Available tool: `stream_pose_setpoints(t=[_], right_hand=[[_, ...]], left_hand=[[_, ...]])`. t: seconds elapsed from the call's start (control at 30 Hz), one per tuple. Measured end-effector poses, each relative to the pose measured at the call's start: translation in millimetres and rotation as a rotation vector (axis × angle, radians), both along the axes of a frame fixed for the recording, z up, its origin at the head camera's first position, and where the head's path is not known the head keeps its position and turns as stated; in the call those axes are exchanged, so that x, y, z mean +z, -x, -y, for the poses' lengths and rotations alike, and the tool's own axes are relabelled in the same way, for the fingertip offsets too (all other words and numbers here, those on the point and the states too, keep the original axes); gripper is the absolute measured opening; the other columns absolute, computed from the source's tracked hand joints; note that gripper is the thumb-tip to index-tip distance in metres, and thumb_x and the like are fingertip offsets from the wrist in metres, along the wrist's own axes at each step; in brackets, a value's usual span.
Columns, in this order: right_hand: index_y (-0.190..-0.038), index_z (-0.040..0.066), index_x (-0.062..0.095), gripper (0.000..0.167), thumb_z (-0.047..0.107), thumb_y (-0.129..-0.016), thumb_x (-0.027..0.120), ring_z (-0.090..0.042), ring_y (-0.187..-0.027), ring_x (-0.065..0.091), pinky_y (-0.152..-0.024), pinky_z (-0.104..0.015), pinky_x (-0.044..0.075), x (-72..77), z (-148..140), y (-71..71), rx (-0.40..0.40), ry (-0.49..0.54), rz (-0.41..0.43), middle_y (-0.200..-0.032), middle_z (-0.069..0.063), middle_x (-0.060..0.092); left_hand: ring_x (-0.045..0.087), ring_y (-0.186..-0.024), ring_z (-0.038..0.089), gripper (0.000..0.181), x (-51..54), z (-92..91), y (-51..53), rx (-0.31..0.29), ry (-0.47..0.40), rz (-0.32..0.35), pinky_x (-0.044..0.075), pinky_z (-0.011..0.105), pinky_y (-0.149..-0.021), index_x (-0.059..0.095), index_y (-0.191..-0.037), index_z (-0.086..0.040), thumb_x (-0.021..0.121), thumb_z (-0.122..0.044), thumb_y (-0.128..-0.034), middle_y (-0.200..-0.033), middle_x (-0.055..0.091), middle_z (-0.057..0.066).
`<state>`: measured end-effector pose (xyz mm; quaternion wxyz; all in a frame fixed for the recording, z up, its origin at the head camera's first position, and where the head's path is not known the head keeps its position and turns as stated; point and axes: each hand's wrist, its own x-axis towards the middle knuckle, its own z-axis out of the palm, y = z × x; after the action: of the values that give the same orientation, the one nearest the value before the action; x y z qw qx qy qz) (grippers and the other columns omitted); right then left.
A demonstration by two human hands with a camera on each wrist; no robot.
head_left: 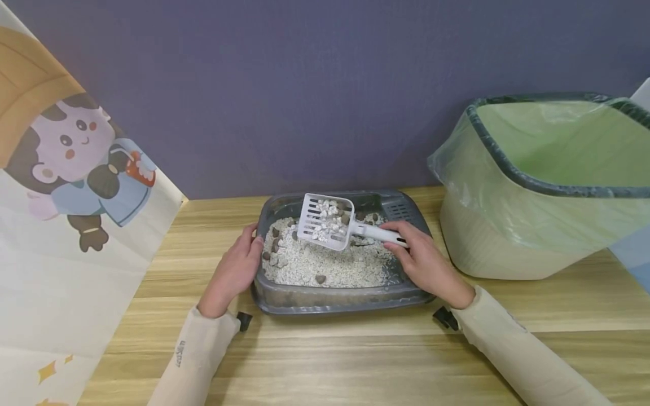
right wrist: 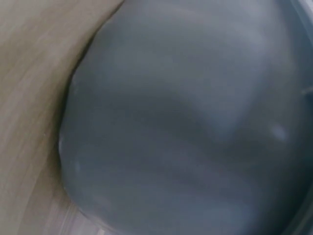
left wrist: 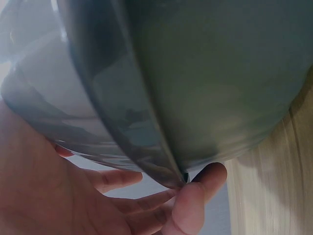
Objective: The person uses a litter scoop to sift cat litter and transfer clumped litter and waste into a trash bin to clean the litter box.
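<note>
Above the grey plastic tray the left hand pinches, the right hand aptly grips the seemingly light, stiff white slotted scoop by its handle.

The person wears a top with long, cream-coloured sleeves, plain and smooth over the forearms, with soft creases near the wrists. The left sleeve carries a short line of dark lettering a little above the cuff, too small to read with certainty. The right sleeve shows a faint dark marking on its upper edge, its shape unclear. Both cuffs end at the wrist, leaving the left hand and the right hand bare. A small, blocky black piece juts from beside the left cuff; its counterpart by the right cuff looks chunkier, with an uneven outline.
</note>
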<state>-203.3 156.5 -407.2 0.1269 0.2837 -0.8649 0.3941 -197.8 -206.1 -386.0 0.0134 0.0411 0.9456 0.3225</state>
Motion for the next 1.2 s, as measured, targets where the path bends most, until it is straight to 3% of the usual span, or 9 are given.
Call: stream_pose_setpoints(t=[0.5, 0.87, 1.2], right_hand=[[-0.127, 0.011, 0.052, 0.033, 0.011, -0.095, 0.056, -0.009, -0.060, 0.044, -0.048, -0.025, 0.040, 0.5, -0.5, 0.3, -0.014, -0.003, -0.040, -0.099, 0.001, 0.056], [-0.126, 0.012, 0.056, 0.031, 0.025, -0.098, 0.052, -0.008, -0.048, 0.043, -0.040, -0.026, 0.037, 0.2, -1.4, -1.1, -0.008, -0.017, 0.070, -0.071, 0.000, 0.057], [-0.121, 0.014, 0.060, 0.026, 0.025, -0.098, 0.052, -0.006, -0.049, 0.047, -0.039, -0.025, 0.037, 0.0, -1.5, -1.2, 0.035, 0.007, 0.087, -0.071, -0.001, 0.060]], left_hand=[[0.040, -0.126, 0.039, 0.056, -0.4, -0.1, 1.3, -0.010, -0.002, -0.008, 0.031, 0.057, -0.101, 0.024, -0.149, -0.011, 0.020, -0.042, -0.1024, -0.142, 0.040, 0.018], [0.041, -0.125, 0.040, 0.055, -0.5, 0.1, 1.1, -0.009, -0.010, -0.002, 0.032, 0.057, -0.100, 0.024, -0.149, -0.012, 0.021, -0.041, -0.1025, -0.141, 0.042, 0.018], [0.040, -0.126, 0.040, 0.056, -0.4, 0.2, 0.5, -0.010, -0.004, -0.006, 0.031, 0.058, -0.101, 0.024, -0.149, -0.011, 0.020, -0.042, -0.1023, -0.142, 0.040, 0.019]])
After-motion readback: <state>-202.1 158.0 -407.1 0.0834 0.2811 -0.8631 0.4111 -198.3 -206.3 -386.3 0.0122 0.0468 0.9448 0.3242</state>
